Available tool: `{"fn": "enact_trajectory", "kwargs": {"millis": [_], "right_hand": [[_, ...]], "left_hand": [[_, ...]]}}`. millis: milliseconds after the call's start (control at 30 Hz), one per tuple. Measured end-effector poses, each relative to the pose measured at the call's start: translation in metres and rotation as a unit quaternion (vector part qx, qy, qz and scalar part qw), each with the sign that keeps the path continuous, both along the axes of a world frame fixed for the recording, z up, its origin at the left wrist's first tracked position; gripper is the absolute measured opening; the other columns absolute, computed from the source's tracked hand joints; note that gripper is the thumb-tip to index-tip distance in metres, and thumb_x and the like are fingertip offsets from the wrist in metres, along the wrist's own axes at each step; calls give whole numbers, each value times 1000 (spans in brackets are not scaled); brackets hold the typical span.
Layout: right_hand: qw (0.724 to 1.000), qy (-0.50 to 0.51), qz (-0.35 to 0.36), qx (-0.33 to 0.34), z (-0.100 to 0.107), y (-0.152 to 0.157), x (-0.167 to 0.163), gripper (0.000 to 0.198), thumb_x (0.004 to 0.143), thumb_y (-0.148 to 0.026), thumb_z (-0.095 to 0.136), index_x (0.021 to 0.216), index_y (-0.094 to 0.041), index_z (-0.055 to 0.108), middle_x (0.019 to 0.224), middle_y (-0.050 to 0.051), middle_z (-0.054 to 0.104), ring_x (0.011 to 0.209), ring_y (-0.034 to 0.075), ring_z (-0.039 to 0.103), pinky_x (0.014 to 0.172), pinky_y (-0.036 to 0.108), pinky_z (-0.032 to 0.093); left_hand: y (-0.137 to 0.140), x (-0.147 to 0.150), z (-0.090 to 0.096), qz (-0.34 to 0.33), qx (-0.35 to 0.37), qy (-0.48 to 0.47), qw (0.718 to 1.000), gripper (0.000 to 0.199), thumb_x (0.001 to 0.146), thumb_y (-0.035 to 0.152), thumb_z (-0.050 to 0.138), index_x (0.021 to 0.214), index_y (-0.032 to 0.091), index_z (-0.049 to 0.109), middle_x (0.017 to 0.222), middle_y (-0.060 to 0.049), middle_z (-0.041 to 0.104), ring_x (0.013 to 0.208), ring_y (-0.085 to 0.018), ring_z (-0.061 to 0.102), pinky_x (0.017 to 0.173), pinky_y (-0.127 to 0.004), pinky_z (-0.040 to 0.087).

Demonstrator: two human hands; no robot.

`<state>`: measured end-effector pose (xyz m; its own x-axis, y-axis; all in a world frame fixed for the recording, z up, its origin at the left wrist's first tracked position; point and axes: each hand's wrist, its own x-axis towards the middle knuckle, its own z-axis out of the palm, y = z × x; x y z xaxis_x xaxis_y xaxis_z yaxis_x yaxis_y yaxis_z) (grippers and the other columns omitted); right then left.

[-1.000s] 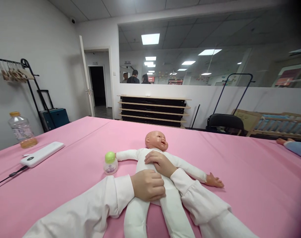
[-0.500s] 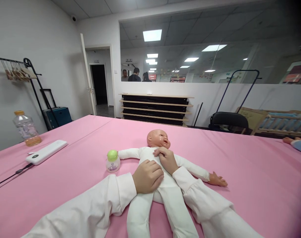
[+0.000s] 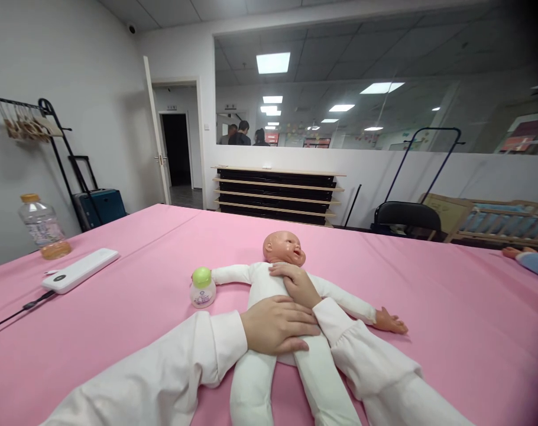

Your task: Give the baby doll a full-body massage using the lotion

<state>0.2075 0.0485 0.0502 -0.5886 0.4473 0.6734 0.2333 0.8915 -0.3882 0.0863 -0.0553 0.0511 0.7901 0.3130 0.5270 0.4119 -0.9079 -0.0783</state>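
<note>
A baby doll [image 3: 262,283] with a white cloth body lies on its back on the pink tabletop [image 3: 140,284], its head at the far end and arms spread. My left hand [image 3: 281,324] rests across the doll's lower belly, fingers stretched out to the right. Higher up, my right hand [image 3: 298,284] lies on the doll's chest below the chin, its fingers extended and pointing left. Neither hand grips anything. Beside the doll's hand on the left stands a small clear jar with a green lid [image 3: 202,288].
At the left are a plastic bottle [image 3: 45,228] and a white power bank [image 3: 80,271] with a black cable. Another doll's arm [image 3: 532,260] reaches in at the right edge. Behind the table stand stacked black-and-wood cots [image 3: 275,192] and a black chair [image 3: 405,218].
My left hand has slid right and slightly down over the doll's belly, its curled fingers now straightened. My right hand's fingers have flattened and shifted slightly left on the chest.
</note>
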Motion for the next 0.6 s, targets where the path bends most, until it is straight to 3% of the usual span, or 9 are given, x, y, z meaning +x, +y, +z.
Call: {"fn": "enact_trajectory", "kwargs": {"millis": [100, 167, 233, 300, 367, 433, 600], "right_hand": [[996, 67, -54, -25, -4, 0, 3, 30, 70, -6, 36, 74, -16, 64, 86, 7, 68, 88, 17, 61, 82, 36, 48], [996, 80, -41, -11, -2, -4, 4, 27, 70, -5, 37, 66, -17, 60, 76, 5, 67, 80, 17, 62, 77, 35, 49], [997, 69, 9, 14, 1, -10, 5, 27, 69, -3, 36, 61, -17, 57, 69, 4, 64, 72, 15, 61, 70, 31, 50], [996, 21, 74, 46, 5, -16, 5, 28, 69, -2, 35, 66, -17, 59, 72, 4, 64, 73, 14, 60, 68, 30, 49], [989, -45, 117, 80, 10, -19, 5, 33, 69, -2, 35, 77, -18, 63, 85, 5, 66, 83, 15, 60, 76, 32, 49], [982, -101, 126, 99, 12, -19, 3, 37, 71, -3, 36, 89, -19, 64, 98, 4, 65, 96, 17, 58, 85, 36, 46], [989, -111, 58, 73, 7, -7, 1, 40, 73, -5, 36, 96, -21, 64, 107, 4, 63, 104, 19, 55, 94, 43, 40]], "left_hand": [[-3, -2, 0, 86, 13, -38, 995, 30, 90, 30, 32, 105, 18, 54, 109, -3, 61, 102, -16, 52, 84, -32, 37], [-4, -3, -1, 124, 49, -51, 990, 29, 88, 28, 33, 88, 15, 59, 91, -5, 65, 84, -16, 56, 71, -31, 39], [-5, -3, -2, 105, 93, -50, 989, 31, 87, 28, 34, 73, 15, 58, 73, -4, 63, 69, -15, 55, 61, -30, 38], [-3, -3, -4, 32, 120, -45, 991, 32, 87, 28, 35, 68, 15, 57, 68, -3, 63, 65, -14, 54, 60, -28, 39], [-2, -2, -4, -40, 115, -41, 992, 32, 88, 29, 35, 73, 14, 60, 75, -3, 65, 69, -13, 56, 66, -25, 43], [0, -1, -4, -72, 91, -35, 993, 34, 89, 29, 33, 84, 13, 62, 88, -4, 67, 81, -13, 57, 77, -24, 44], [2, 2, -2, -55, 35, -29, 997, 38, 90, 35, 32, 105, 12, 58, 110, -4, 62, 107, -15, 51, 95, -27, 36]]}}
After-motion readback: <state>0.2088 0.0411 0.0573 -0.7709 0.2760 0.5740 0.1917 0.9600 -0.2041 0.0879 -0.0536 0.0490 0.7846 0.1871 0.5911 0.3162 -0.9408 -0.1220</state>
